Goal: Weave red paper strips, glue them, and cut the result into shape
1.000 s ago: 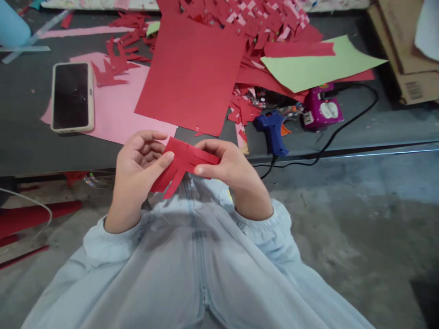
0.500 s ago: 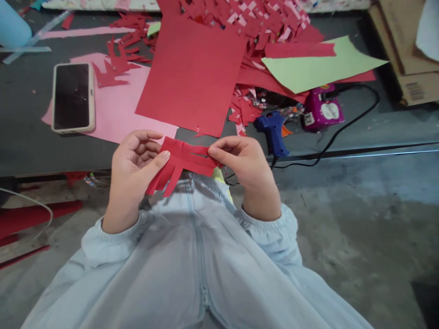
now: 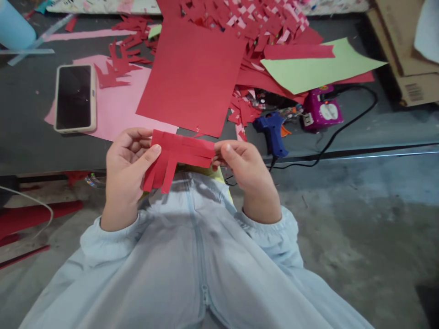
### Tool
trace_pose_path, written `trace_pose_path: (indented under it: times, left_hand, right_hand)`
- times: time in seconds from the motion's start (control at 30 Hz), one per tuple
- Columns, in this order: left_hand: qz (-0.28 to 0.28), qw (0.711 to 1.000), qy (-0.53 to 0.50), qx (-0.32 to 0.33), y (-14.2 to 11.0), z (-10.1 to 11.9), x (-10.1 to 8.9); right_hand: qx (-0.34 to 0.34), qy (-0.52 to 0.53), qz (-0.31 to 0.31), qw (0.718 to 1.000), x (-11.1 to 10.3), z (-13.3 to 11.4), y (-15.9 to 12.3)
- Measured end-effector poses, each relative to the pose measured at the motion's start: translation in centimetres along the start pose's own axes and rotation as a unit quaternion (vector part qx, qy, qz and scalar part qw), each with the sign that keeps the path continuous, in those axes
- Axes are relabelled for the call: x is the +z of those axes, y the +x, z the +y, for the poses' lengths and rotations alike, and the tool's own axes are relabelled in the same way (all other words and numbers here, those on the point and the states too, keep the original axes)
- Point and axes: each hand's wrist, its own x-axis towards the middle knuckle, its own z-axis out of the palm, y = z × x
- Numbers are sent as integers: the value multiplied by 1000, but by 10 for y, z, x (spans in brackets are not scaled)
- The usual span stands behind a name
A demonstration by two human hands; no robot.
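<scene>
One dark table (image 3: 20,141) spanned the upper half of the frame, faced by a wearer in a pale blue jacket (image 3: 164,260) that filled the lower centre. Folded cardboard (image 3: 399,43) stood at upper right. A large red sheet (image 3: 195,77) lay at upper centre, its lower left part overlapping a pink sheet (image 3: 116,107); a woven red and pink pile (image 3: 264,18) was cut off by the top edge. A green sheet (image 3: 318,73) lay at upper right. Both hands were at the centre of the frame. The left hand (image 3: 123,169) held a cut red piece (image 3: 168,151) between thumb and fingers by its left side. The right hand (image 3: 248,167) had its fingertips at the ends of the right-pointing strips; whether it gripped them could not be told. The piece was between the hands, by the table's near edge, with its other strips pointing down. A phone (image 3: 75,98) lay at upper left, on the pink sheet. A purple box (image 3: 322,112) with a black cable (image 3: 375,93) stood right of centre, near a blue glue gun (image 3: 274,135). A red strip (image 3: 298,51) rested on the green sheet's upper left part. Red scraps (image 3: 115,76) were noted at upper left, some on the pink sheet.
</scene>
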Motion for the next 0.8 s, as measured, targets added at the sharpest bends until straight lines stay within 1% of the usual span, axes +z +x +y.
trace_pose_path:
  times: [0.07,0.13,0.3,0.43,0.57,0.63,0.7,0.8]
  left_hand:
    - [-9,1000,1,5,-1,0,1]
    - [-8,1000,-4,2,-1,-1,2]
    - [0,999,-40,-22,0,-2,3]
    - [-23,997,-58,-37,2,-5,1]
    - [-86,993,-44,-71,2,-6,1]
    - [-107,989,-36,-95,1,-6,1]
    - [-111,986,-26,-124,0,-5,3]
    - [-91,983,-4,-162,-3,-2,6]
  right_hand:
    - [3,-4,-37,999,8,-3,0]
    - [3,-6,-53,999,13,-5,1]
    - [1,6,-43,999,13,-2,3]
    - [0,-16,-39,999,10,-3,3]
    - [12,-30,-57,998,10,-12,2]
    - [15,-37,-62,997,10,-16,1]
    - [10,-49,-63,997,10,-20,0]
    - [-6,-60,-59,996,10,-20,-1]
